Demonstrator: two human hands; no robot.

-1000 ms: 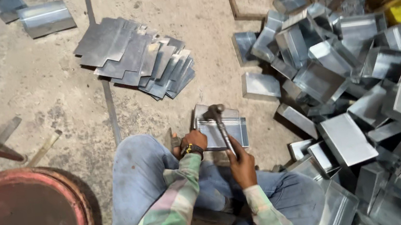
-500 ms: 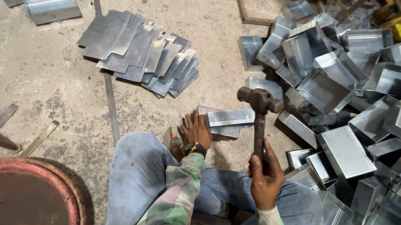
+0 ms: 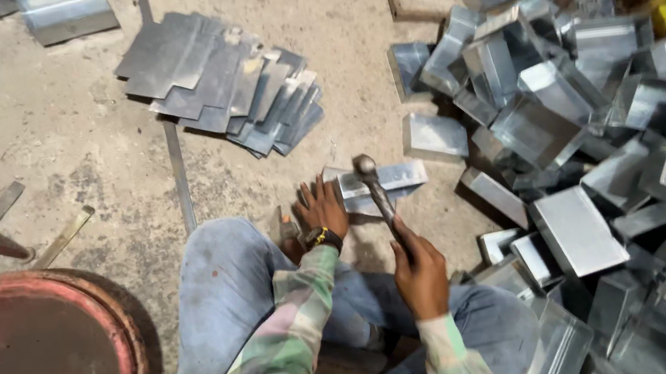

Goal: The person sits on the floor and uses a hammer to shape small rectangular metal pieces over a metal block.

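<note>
Hammer in right hand closed grip, head over metal piece; left hand splayed, pressing it.

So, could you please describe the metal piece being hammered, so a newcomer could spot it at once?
Start at the big heap of folded metal boxes on the right, then look left to the person's knees. The workpiece lies there on the concrete floor, pinned by the left hand. Unlike the heaped boxes, it lies alone under the hammer.

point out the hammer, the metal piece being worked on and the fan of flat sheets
hammer (image 3: 377,194), head view, on its handle
metal piece (image 3: 398,175), head view, on its top face
flat sheets (image 3: 212,79), head view, mid-stack
</note>
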